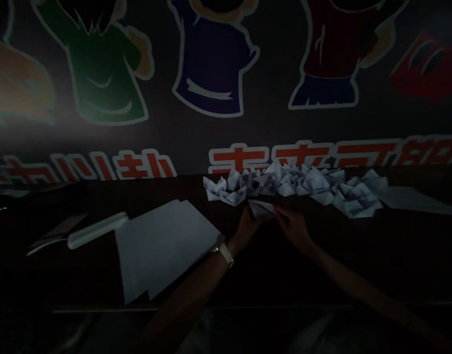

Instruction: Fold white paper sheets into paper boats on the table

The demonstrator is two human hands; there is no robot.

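A folded white paper piece [261, 208] sits between my left hand [248, 228] and my right hand [292, 228], and the fingers of both hands hold it at the table's dark surface [285, 260]. Just beyond them lies a long heap of several folded paper boats [296, 184]. A pale wristwatch [225, 254] circles my left wrist. The light is dim, so my fingers are hard to make out.
A stack of white paper sheets [163, 246] lies left of my hands, with a white bar-shaped object [97, 230] beyond it. Another paper sheet [413, 200] lies at the right. Behind the table stands a wall mural [211, 64] of cartoon figures above red characters.
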